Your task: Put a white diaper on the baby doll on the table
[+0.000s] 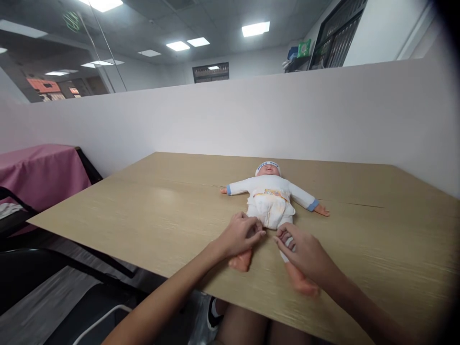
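A baby doll (270, 184) lies on its back on the table, arms spread, head at the far side. It wears a white top with blue cuffs and a white headband with lettering. Around its hips is a white diaper (271, 211) with a coloured printed waistband. My left hand (244, 234) is over one doll leg, fingers curled and thumb toward the fingertips. Over the other leg, my right hand (302, 249) is curled in a similar pinch, white leg fabric showing behind its fingers. Whatever either pinch holds is hidden. Both bare doll feet stick out below my hands.
The doll rests on a light wood table (143, 211) with its near edge at my lap. A white partition (233, 120) rises behind it. To the left are a pink cloth (43, 177) and a black chair (97, 306).
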A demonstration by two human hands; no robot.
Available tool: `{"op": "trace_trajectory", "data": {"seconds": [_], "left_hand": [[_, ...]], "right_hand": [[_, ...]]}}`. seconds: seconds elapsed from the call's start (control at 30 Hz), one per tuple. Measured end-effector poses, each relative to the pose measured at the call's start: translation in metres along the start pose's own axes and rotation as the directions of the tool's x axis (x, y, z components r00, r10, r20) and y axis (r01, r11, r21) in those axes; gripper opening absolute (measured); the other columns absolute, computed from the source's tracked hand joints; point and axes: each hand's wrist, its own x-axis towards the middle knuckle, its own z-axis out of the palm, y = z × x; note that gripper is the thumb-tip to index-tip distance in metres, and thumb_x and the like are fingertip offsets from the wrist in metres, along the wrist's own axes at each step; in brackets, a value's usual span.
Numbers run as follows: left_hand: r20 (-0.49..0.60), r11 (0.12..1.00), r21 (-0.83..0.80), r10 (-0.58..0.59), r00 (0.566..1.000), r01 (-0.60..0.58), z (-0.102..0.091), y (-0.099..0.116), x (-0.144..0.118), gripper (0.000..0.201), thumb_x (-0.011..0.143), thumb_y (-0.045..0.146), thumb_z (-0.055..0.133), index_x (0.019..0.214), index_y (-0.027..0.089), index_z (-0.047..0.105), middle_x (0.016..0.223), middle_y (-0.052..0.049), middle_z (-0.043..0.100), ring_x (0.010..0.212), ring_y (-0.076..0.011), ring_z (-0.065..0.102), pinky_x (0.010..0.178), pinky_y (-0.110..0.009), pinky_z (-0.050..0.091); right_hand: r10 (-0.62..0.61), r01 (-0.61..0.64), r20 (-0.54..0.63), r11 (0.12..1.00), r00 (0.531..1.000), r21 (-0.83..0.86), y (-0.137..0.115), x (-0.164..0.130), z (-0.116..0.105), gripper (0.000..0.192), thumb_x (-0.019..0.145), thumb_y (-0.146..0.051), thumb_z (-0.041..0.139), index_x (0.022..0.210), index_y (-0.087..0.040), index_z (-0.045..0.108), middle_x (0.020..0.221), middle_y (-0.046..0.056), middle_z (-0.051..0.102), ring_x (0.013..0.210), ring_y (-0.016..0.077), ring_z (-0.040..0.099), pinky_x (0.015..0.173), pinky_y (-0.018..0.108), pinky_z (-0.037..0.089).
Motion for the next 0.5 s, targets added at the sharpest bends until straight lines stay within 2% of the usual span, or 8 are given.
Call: {"op": "trace_trajectory", "data": {"seconds": [0.13,0.27,0.37,0.5], "left_hand": [[-0.083,0.990,0.062,-0.120,0.989,0.125,0.008,-0.012,0.017,0.034,0.097,0.055,0.075,0.102,0.023,0.066,0.095,-0.004,0.073,0.093,-0.0261,0.060,0.087,-0.037,0.043],[-0.106,0.970,0.155,-0.172,0.979,0.187,0.014,-0.013,0.028,0.035,0.095,0.056,0.077,0.100,0.022,0.069,0.088,-0.005,0.069,0.090,-0.0273,0.061,0.080,-0.036,0.042],[-0.113,0.975,0.148,-0.151,0.982,0.167,0.017,-0.015,0.029,0.026,0.097,0.049,0.076,0.100,0.024,0.073,0.086,-0.004,0.068,0.091,-0.0267,0.061,0.080,-0.035,0.041],[-0.117,0.990,0.083,-0.106,0.987,0.116,0.017,-0.020,0.027,0.018,0.100,0.042,0.072,0.099,0.024,0.074,0.084,-0.002,0.067,0.090,-0.0244,0.060,0.083,-0.034,0.041]], "right_hand": [[0.075,-0.082,-0.063,0.990,0.995,-0.111,0.019,0.007,0.001,0.019,0.102,-0.042,0.056,0.095,-0.025,0.063,0.080,0.002,0.072,0.070,0.0220,0.068,0.065,0.033,0.045],[0.040,-0.052,-0.052,0.962,0.998,-0.269,0.012,0.016,0.006,0.026,0.103,-0.047,0.059,0.092,-0.024,0.065,0.079,0.002,0.069,0.066,0.0215,0.063,0.061,0.032,0.034],[-0.003,-0.011,-0.043,0.944,0.999,-0.330,0.007,0.017,0.014,0.025,0.105,-0.043,0.059,0.089,-0.024,0.064,0.080,0.002,0.067,0.067,0.0205,0.060,0.061,0.032,0.032],[-0.044,0.014,-0.079,0.938,0.996,-0.347,0.008,0.015,0.021,0.019,0.105,-0.035,0.058,0.093,-0.023,0.066,0.086,0.004,0.067,0.073,0.0215,0.062,0.065,0.033,0.036]]}}
